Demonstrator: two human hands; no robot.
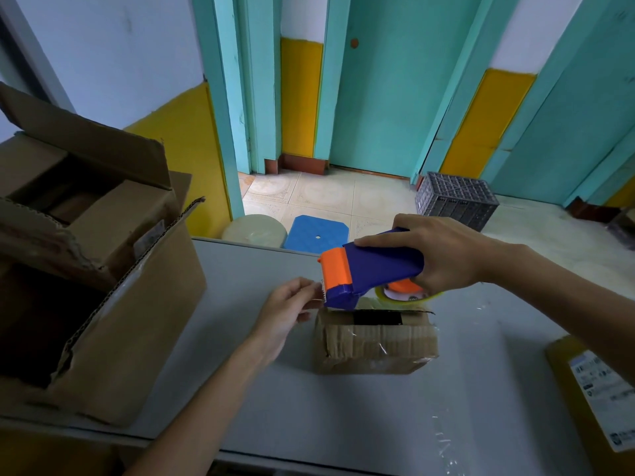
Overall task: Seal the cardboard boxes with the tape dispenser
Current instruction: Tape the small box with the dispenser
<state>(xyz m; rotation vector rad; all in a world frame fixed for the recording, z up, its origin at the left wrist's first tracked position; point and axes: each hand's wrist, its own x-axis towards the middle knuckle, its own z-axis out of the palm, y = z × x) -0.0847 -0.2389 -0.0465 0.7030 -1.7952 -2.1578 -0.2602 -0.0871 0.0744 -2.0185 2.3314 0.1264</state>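
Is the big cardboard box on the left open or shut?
Open: the big cardboard box has its top flaps raised, and smaller cartons show inside.

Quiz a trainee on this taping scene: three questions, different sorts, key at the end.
1. True or false: the right hand grips the dispenser by the small box.
2. What does the left hand pinch? A) tape at the dispenser's front B) the small box's flap C) a pen
3. Fill in: the big box on the left has its flaps ____.
Key: 1 true; 2 A; 3 open.
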